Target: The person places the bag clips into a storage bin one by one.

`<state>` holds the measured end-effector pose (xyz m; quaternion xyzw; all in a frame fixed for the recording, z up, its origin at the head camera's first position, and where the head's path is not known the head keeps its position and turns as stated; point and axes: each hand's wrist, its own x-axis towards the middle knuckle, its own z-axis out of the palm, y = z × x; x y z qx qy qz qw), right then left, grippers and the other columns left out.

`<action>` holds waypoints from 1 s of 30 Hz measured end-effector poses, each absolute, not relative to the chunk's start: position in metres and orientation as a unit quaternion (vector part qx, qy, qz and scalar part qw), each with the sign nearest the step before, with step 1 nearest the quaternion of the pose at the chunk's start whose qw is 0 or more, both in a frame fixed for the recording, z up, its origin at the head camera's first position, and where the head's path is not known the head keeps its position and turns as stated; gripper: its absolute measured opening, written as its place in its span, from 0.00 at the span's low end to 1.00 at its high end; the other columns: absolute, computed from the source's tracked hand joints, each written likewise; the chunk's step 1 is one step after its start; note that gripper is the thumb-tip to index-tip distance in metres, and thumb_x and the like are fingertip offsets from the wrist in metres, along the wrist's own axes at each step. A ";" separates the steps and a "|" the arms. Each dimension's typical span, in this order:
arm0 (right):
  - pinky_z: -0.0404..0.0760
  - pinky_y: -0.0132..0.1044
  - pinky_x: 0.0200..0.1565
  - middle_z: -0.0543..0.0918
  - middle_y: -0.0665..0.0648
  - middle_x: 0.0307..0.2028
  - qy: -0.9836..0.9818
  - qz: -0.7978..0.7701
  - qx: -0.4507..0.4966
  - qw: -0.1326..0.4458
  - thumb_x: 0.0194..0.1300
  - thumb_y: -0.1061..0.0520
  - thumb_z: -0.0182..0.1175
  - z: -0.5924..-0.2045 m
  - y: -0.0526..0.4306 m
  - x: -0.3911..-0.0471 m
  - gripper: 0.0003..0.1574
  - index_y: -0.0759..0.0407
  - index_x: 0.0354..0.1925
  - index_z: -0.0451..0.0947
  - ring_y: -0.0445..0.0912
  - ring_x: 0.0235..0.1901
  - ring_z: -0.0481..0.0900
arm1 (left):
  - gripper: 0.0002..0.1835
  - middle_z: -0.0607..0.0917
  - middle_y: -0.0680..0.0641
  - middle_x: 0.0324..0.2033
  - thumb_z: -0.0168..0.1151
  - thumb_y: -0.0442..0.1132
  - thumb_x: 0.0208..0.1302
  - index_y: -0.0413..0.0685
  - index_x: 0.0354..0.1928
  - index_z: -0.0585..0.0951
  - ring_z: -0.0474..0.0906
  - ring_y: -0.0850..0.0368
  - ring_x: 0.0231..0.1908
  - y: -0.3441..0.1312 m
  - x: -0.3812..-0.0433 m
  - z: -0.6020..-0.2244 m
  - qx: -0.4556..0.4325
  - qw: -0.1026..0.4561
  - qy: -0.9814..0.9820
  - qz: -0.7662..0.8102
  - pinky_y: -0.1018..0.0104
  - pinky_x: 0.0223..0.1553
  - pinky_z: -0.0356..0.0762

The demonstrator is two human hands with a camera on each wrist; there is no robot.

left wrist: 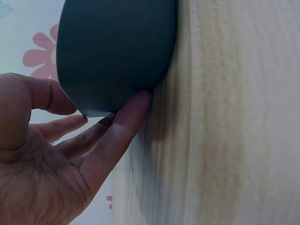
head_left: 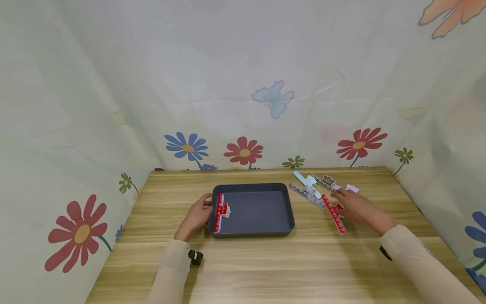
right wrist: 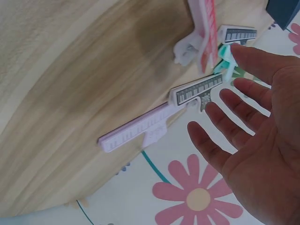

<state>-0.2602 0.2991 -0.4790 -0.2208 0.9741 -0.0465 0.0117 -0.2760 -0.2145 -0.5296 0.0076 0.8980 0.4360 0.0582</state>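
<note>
A dark baking tray (head_left: 252,230) rests on the wooden table, with a red piano-key clip (head_left: 218,217) along its left inner side. My left hand (head_left: 199,214) touches the tray's left end, its fingers fairly straight against the outer wall (left wrist: 117,56). On the right, my right hand (head_left: 358,207) hovers over a group of clips with fingers spread, holding nothing. Nearest it lies another red clip (head_left: 334,215), partly hidden by the fingers. Around it lie a mint clip (head_left: 303,179), a grey clip (head_left: 305,195), a dark grey clip (right wrist: 197,91) and a lavender clip (right wrist: 136,130).
The wooden table (head_left: 250,270) ends at a back edge against a flower-printed cloth (head_left: 228,105), which also hangs at both sides. A small black device (head_left: 195,256) sits at the left wrist, and a similar dark one (head_left: 385,253) at the right.
</note>
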 end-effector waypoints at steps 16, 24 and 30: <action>0.73 0.63 0.59 0.72 0.74 0.62 0.972 -0.053 -0.222 0.063 0.62 0.59 0.64 -0.504 0.308 -0.261 0.30 0.66 0.61 0.73 0.71 0.62 0.69 | 0.30 0.78 0.33 0.60 0.51 0.36 0.68 0.47 0.72 0.63 0.80 0.42 0.54 -0.213 -0.275 -0.528 0.006 0.062 0.893 0.446 0.63 0.30 0.82; 0.73 0.61 0.59 0.76 0.71 0.58 0.969 -0.020 -0.246 0.025 0.62 0.62 0.63 -0.510 0.310 -0.260 0.27 0.68 0.59 0.74 0.67 0.59 0.73 | 0.31 0.78 0.32 0.59 0.51 0.35 0.67 0.48 0.72 0.64 0.80 0.43 0.53 -0.212 -0.275 -0.526 0.002 0.059 0.895 0.441 0.64 0.29 0.82; 0.72 0.61 0.60 0.75 0.71 0.59 0.968 -0.015 -0.249 0.023 0.63 0.62 0.63 -0.513 0.312 -0.259 0.27 0.69 0.59 0.74 0.67 0.60 0.73 | 0.30 0.77 0.33 0.60 0.51 0.36 0.68 0.49 0.73 0.64 0.80 0.44 0.53 -0.212 -0.275 -0.526 -0.002 0.066 0.893 0.446 0.63 0.29 0.81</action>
